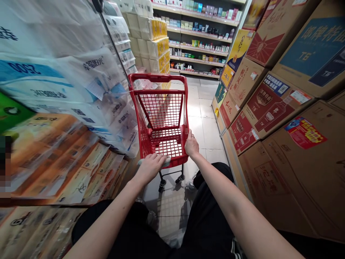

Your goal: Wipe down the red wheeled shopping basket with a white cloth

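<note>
Shop aisle (202, 108), hands (149, 167) on red cart (157, 77)

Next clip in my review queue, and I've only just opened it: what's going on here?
A person has both hands at the rear rim of a small red wire shopping cart. Their left hand lies over a pale item of unclear kind, and their right hand is on the rim. The cart stands on a tiled aisle floor between wrapped tissue packs and stacked cardboard cartons.

Shelves (202, 46) stand ahead of my shopping cart (157, 77), tissue packs (67, 90) to its left, cardboard cartons (291, 180) to its right.
</note>
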Available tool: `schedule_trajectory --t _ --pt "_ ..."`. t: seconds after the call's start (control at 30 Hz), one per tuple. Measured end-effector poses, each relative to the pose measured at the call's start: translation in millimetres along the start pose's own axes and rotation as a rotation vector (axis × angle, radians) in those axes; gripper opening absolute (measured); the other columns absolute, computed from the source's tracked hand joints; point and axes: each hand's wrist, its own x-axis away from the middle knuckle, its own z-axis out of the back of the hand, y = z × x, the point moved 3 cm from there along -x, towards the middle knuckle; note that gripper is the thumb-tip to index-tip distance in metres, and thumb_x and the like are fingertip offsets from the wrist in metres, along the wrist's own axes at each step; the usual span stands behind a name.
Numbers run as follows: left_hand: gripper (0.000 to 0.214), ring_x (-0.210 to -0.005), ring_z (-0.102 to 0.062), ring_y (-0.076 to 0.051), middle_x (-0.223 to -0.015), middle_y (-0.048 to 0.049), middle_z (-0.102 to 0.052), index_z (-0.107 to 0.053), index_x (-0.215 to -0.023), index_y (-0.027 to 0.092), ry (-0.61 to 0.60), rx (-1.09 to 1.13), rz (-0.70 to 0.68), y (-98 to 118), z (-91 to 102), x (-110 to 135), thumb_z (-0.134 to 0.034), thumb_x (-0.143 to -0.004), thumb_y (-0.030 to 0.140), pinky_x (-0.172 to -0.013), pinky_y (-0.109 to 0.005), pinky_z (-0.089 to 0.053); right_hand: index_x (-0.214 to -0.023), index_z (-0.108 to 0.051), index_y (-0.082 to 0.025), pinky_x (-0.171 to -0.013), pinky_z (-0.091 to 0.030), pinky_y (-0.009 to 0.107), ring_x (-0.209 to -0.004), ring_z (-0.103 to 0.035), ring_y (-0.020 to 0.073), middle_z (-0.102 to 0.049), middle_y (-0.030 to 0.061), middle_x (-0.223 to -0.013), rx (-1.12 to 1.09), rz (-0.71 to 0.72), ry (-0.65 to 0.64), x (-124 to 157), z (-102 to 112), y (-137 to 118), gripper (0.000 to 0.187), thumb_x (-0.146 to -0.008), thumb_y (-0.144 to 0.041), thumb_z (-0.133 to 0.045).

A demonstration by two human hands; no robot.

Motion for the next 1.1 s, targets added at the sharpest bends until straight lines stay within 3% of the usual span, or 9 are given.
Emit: schedule_trajectory --t 0.1,0.2,0.37,0.5,0.63,0.83,1.1 --pt "0.027 -0.101 -0.053 -0.021 -0.103 -0.0077 -0.060 -0.055 -0.111 0.022 0.028 -0.010 -0.023 -23 3.0 25 -0.039 -0.090 0.016 -0.099 -0.041 -0.034 -0.148 -0.005 -0.012 -0.083 -0.048 0.030 -0.107 -0.055 0.0225 -0.049 0.0176 -0.129 -0.009 0.002 0.005 1 0 -1 0.070 -0.086 -0.008 -0.037" --pt "0.027 -0.103 -0.052 -0.021 -0.103 -0.0075 -0.060 -0.056 -0.107 0.022 0.043 -0.055 -0.021 -31 4.2 35 -0.038 -0.089 0.014 -0.106 -0.044 -0.028 -0.147 -0.004 -0.012 -0.084 -0.047 0.030 -0.108 -0.055 0.0221 -0.046 0.0189 -0.132 -0.005 -0.002 0.014 3 -2 -6 0.068 -0.088 -0.009 -0.036" --pt "0.024 -0.090 -0.053 -0.022 -0.094 -0.0096 -0.059 -0.056 -0.106 0.019 0.001 -0.114 -0.007 -10 4.0 16 -0.037 -0.091 0.017 -0.087 -0.040 -0.039 -0.147 -0.006 -0.013 -0.080 -0.048 0.029 -0.103 -0.058 0.0219 -0.051 0.0188 -0.126 0.020 -0.021 0.011 6 1 -8 0.065 -0.089 -0.010 -0.035" --pt "0.023 -0.086 -0.053 -0.021 -0.090 -0.0081 -0.059 -0.056 -0.105 0.019 -0.038 -0.084 -0.027 4 1.2 -1 -0.037 -0.092 0.018 -0.075 -0.035 -0.040 -0.148 -0.003 -0.018 -0.074 -0.049 0.029 -0.093 -0.062 0.0209 -0.057 0.0155 -0.115 0.064 -0.077 0.006 6 6 -2 0.068 -0.089 -0.009 -0.035" --pt "0.024 -0.090 -0.055 -0.020 -0.095 -0.0079 -0.060 -0.056 -0.108 0.021 -0.005 0.000 -0.056 -9 0.4 6 -0.038 -0.092 0.021 -0.080 -0.035 -0.041 -0.149 -0.003 -0.019 -0.073 -0.049 0.028 -0.093 -0.062 0.0210 -0.056 0.0148 -0.114 0.071 -0.050 -0.012 4 8 2 0.070 -0.089 -0.012 -0.038" --pt "0.028 -0.109 -0.052 -0.020 -0.108 -0.0072 -0.061 -0.055 -0.112 0.023 0.036 0.025 -0.083 -34 6.5 31 -0.041 -0.089 0.016 -0.104 -0.039 -0.031 -0.149 0.000 -0.019 -0.072 -0.049 0.028 -0.091 -0.062 0.0210 -0.056 0.0142 -0.115 0.075 -0.033 -0.007 2 4 1 0.072 -0.088 -0.011 -0.038" --pt "0.024 -0.088 -0.053 -0.021 -0.088 -0.0085 -0.059 -0.058 -0.098 0.019 0.021 -0.060 -0.019 -15 5.1 16 -0.035 -0.091 0.016 -0.089 -0.039 -0.038 -0.149 0.002 -0.019 -0.071 -0.051 0.028 -0.090 -0.064 0.0208 -0.056 0.0157 -0.114 0.139 -0.076 -0.030 3 7 -2 0.075 -0.087 -0.009 -0.040"
